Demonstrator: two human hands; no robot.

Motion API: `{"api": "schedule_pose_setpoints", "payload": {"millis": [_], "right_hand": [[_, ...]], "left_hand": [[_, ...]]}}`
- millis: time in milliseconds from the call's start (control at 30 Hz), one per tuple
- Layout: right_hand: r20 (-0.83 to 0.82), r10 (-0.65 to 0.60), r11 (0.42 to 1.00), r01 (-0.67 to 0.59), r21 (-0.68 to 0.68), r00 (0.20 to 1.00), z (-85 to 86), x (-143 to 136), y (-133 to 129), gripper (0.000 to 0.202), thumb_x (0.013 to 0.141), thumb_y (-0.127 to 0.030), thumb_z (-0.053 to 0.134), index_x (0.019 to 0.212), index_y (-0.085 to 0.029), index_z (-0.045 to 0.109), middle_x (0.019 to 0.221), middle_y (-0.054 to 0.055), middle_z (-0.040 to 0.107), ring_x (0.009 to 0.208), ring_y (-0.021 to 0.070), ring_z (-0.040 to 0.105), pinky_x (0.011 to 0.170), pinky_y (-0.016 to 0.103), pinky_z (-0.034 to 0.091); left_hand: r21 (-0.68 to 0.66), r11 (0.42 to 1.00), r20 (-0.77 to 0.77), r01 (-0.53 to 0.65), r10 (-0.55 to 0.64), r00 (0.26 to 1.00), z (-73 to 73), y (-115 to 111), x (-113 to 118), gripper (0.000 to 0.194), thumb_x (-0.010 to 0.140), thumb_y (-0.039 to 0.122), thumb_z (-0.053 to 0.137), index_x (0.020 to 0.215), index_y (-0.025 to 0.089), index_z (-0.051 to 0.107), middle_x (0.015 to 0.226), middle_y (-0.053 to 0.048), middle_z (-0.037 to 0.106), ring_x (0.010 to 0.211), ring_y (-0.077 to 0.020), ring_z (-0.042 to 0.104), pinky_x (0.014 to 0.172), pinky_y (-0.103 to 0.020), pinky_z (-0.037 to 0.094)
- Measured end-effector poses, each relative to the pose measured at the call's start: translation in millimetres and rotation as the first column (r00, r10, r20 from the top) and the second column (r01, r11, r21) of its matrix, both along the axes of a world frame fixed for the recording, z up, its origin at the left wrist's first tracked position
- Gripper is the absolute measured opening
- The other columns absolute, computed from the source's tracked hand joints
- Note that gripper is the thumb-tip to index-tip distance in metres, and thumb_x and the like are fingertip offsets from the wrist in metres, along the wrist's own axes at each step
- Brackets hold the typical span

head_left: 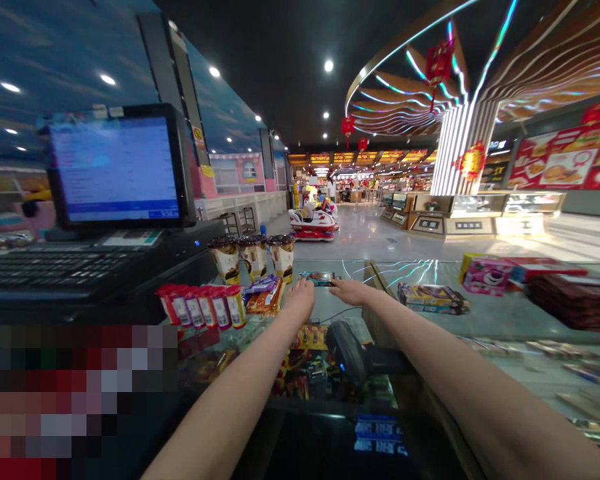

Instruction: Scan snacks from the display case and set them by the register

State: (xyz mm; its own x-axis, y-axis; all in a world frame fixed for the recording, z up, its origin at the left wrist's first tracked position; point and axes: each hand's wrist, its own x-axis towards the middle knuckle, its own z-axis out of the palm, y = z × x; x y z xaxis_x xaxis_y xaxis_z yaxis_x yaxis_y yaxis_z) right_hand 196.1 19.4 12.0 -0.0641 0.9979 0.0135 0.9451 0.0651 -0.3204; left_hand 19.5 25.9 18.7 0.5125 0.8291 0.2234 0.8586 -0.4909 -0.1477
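Both my arms reach forward over the glass counter point(330, 307). Between my hands lies a small, flat blue-and-dark snack packet point(322, 279). My left hand point(301, 297) closes its fingers at the packet's left end. At the right end, my right hand point(350, 291) grips with its fingertips. Left of my left hand are bars in orange and purple wrappers point(265, 295) and a row of red-capped tubes point(203, 307). Three lidded paper cups point(254, 259) stand behind them. Nearer me, between my forearms, is a black barcode scanner point(349, 353).
A monitor point(115, 167) and a black keyboard point(40, 270) stand at left. Rightward on the counter are a snack box point(430, 298), a pink box point(487, 275) and stacked dark-red packs point(575, 300). Beyond the counter, a white-and-red ride-on car point(313, 221) stands on the floor.
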Motion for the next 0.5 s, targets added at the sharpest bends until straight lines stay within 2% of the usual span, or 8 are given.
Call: {"api": "schedule_pose_setpoints", "payload": {"millis": [267, 500], "right_hand": [[-0.013, 0.042, 0.999, -0.042, -0.006, 0.999, 0.7, -5.6, 10.2, 0.051, 0.094, -0.044, 0.042, 0.138, -0.020, 0.050, 0.138, 0.013, 0.056, 0.125, 0.0275, 0.053, 0.104, 0.039, 0.038], [-0.018, 0.037, 0.999, -0.037, -0.016, 0.999, 2.9, -6.9, 7.6, 0.053, 0.094, -0.045, 0.042, 0.141, -0.021, 0.046, 0.138, 0.012, 0.055, 0.125, 0.0270, 0.054, 0.102, 0.037, 0.039]], "left_hand": [[0.053, 0.998, 0.028, -0.042, 0.041, 0.999, -7.7, 7.4, -2.1, 0.035, 0.089, 0.001, 0.030, 0.115, 0.007, 0.052, 0.129, -0.023, 0.055, 0.125, -0.0254, 0.052, 0.098, -0.040, 0.046], [0.088, 0.996, 0.051, -0.029, 0.024, 0.998, -12.4, 10.6, -4.7, 0.035, 0.088, 0.001, 0.032, 0.114, 0.009, 0.053, 0.127, -0.022, 0.055, 0.123, -0.0249, 0.052, 0.096, -0.042, 0.047]]}}
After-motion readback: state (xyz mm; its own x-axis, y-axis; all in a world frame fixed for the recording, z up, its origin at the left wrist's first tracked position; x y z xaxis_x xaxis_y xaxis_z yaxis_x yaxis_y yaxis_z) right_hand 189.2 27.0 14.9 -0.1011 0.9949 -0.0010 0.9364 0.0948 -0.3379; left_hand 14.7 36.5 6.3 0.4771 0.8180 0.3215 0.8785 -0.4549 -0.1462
